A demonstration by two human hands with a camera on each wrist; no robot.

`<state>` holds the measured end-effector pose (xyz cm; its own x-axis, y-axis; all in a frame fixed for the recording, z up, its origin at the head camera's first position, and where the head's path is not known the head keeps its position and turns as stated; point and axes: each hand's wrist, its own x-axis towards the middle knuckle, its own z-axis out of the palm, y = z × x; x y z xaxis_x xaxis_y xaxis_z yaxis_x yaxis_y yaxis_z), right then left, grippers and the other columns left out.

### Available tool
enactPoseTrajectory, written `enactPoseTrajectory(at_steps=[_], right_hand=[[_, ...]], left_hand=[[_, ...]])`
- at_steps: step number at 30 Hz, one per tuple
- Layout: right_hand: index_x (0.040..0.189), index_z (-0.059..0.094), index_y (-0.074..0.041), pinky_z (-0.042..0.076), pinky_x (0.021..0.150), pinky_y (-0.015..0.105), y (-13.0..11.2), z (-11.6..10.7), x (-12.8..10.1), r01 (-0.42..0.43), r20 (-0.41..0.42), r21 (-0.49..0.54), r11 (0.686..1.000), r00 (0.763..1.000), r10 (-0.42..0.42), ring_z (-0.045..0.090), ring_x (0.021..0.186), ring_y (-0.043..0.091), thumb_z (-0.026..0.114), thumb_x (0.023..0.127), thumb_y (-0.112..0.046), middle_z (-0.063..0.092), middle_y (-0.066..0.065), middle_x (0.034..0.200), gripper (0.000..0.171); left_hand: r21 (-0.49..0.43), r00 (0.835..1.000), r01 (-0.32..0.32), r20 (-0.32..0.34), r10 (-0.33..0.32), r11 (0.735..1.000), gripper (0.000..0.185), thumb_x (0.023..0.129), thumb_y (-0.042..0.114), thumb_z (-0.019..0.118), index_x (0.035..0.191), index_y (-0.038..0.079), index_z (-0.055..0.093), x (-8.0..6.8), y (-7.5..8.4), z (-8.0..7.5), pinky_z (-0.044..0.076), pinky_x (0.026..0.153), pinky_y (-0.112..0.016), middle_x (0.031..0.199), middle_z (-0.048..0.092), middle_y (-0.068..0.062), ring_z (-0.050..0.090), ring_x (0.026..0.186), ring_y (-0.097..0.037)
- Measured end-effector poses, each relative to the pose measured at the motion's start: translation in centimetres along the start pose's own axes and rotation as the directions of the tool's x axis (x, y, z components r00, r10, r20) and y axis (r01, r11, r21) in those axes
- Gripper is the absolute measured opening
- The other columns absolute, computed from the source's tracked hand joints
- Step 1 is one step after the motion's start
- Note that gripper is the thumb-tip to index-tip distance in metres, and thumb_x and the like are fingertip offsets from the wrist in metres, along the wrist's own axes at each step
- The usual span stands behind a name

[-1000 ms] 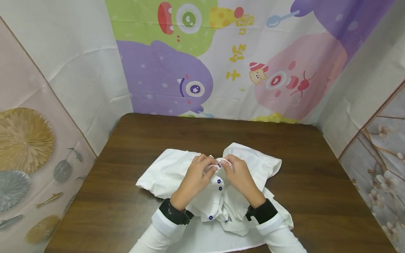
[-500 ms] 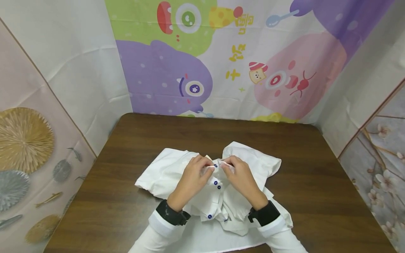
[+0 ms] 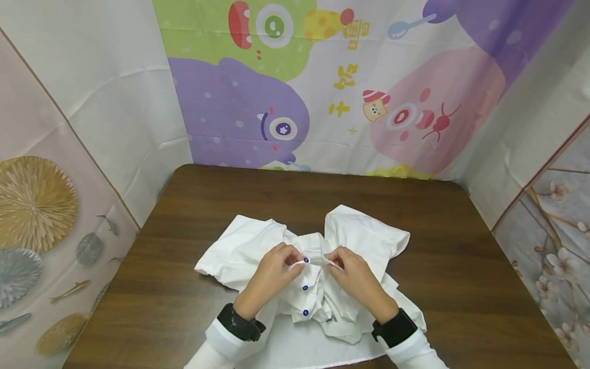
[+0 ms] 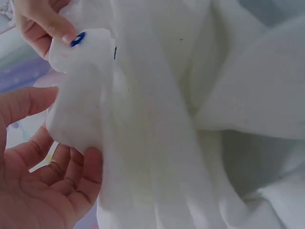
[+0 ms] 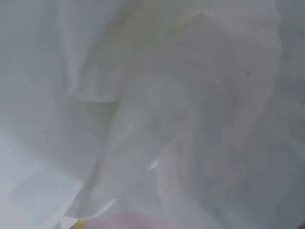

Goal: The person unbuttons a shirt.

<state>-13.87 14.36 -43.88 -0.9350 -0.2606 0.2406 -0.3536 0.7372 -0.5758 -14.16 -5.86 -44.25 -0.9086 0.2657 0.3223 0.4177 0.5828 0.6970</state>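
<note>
Shirt: white button-up shirt (image 3: 322,287) lies crumpled near the front middle of the dark wooden table (image 3: 461,266), directly under both hands, its two bunched halves spreading to left and right.
Placket: the strip with the blue buttons (image 3: 305,287) runs from the near table edge away from the person, between the two hands; this is the shirt's long axis here.
Left hand: left hand (image 3: 272,274) pinches the button-side edge between thumb and fingertips, just beside the topmost visible button (image 3: 306,260); the left wrist view shows the fold of cloth (image 4: 81,95) lying across its curled fingers (image 4: 57,191).
Right hand: right hand (image 3: 357,279) pinches the opposite front edge (image 3: 333,262), fingers curled onto the fabric; its wrist view shows only white cloth, so the grip reads from the head view alone.
Key relation: the two pinched edges face each other across a small gap, nearly level, left edge carrying the button, right edge apart from it but close.
Nearer hand: the left hand is nearer the button.
Surroundings: cartoon-monster backdrop (image 3: 286,92) behind the table; black wrist bands (image 3: 239,323) on white sleeves.
</note>
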Motion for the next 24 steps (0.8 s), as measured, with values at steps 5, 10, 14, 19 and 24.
enactPoseTrajectory(at_steps=[5,10,14,19,24], right_hand=[[0.083,0.058,-0.012,0.043,0.061,0.022,0.3,0.3,-0.8,0.014,0.093,-0.024,1.000,0.996,-0.012,0.050,0.067,0.008,0.070,0.080,-0.009,0.055,-0.004,0.073,0.013],[0.087,0.061,-0.010,0.045,0.064,0.023,0.6,0.2,-1.2,-0.001,0.177,0.011,1.000,0.984,-0.001,0.054,0.072,0.011,0.070,0.082,-0.022,0.059,-0.003,0.077,0.015],[0.085,0.062,-0.012,0.046,0.066,0.023,0.6,-0.3,-0.8,-0.024,0.181,0.034,0.999,0.983,0.017,0.054,0.074,0.010,0.067,0.084,-0.029,0.059,-0.005,0.078,0.018],[0.074,0.058,-0.012,0.041,0.059,0.021,0.5,-1.2,0.7,-0.016,0.083,0.034,0.999,0.996,0.013,0.047,0.064,0.007,0.061,0.089,-0.024,0.052,-0.005,0.067,0.020],[0.080,0.059,-0.007,0.045,0.063,0.024,0.7,-1.8,2.9,0.048,0.015,0.030,0.998,0.999,-0.048,0.051,0.067,0.011,0.060,0.089,-0.013,0.056,0.000,0.073,0.010]], left_hand=[[0.017,0.999,0.000,0.050,-0.001,1.000,0.013,0.078,0.010,0.072,0.080,0.010,0.059,-0.9,-0.3,0.3,0.045,0.069,-0.024,0.077,0.054,0.000,0.052,0.075,-0.014],[0.046,0.994,-0.003,0.106,-0.002,0.999,0.009,0.083,0.015,0.068,0.083,0.012,0.060,-1.6,-0.5,0.3,0.047,0.072,-0.026,0.082,0.055,0.001,0.053,0.079,-0.013],[0.058,0.992,-0.001,0.129,-0.007,0.998,0.006,0.090,0.017,0.059,0.087,0.011,0.060,-1.8,-0.6,0.2,0.048,0.073,-0.028,0.085,0.057,0.002,0.054,0.081,-0.012],[0.044,0.994,0.015,0.110,-0.020,0.999,0.010,0.094,0.017,0.052,0.090,0.010,0.058,-1.2,-0.4,-0.3,0.047,0.069,-0.026,0.083,0.056,0.003,0.052,0.076,-0.010],[0.037,0.997,0.003,0.079,-0.005,0.999,0.006,0.092,0.015,0.055,0.090,0.010,0.058,0.2,-0.3,-1.2,0.047,0.068,-0.025,0.081,0.057,0.002,0.053,0.073,-0.010]])
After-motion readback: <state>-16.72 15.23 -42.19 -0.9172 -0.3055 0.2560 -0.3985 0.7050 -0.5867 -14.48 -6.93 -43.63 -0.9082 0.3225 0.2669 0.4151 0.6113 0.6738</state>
